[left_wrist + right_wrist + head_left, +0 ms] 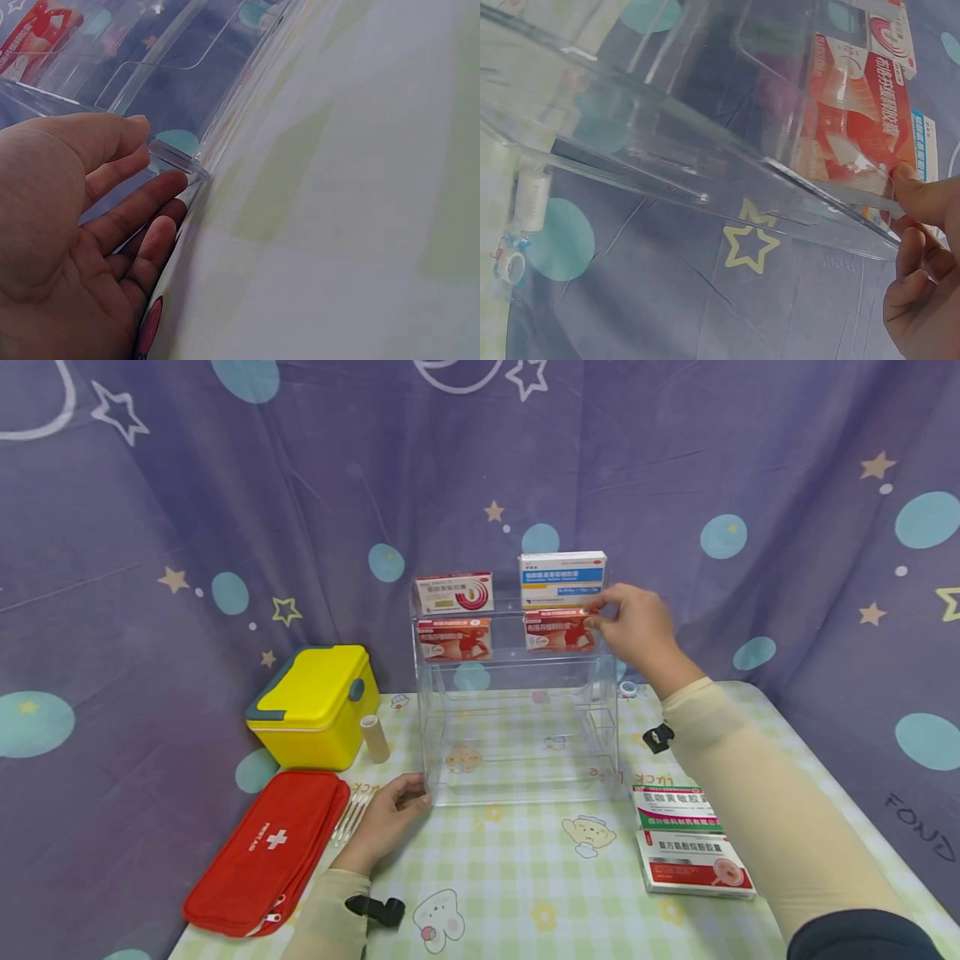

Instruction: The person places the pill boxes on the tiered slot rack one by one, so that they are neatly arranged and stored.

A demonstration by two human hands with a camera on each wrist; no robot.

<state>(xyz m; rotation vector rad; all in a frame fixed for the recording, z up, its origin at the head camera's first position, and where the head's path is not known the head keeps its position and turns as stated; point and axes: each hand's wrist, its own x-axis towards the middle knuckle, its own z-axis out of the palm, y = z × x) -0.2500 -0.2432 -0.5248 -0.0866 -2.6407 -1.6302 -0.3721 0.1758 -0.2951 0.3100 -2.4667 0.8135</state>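
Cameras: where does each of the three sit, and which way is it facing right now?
Head: above the table, looking forward and down at the clear rack; both forearms, the left hand and right hand show.
Left wrist: low by the table, facing the rack's bottom corner; palm and fingers show.
Right wrist: beside the rack, looking along its shelves at the red box; fingers show.
Shared: head and right wrist views both show the red box at the right hand's fingers.

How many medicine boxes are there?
6: two on the rack's top shelf, two on the shelf below, the right one held by a hand, and two on the table.
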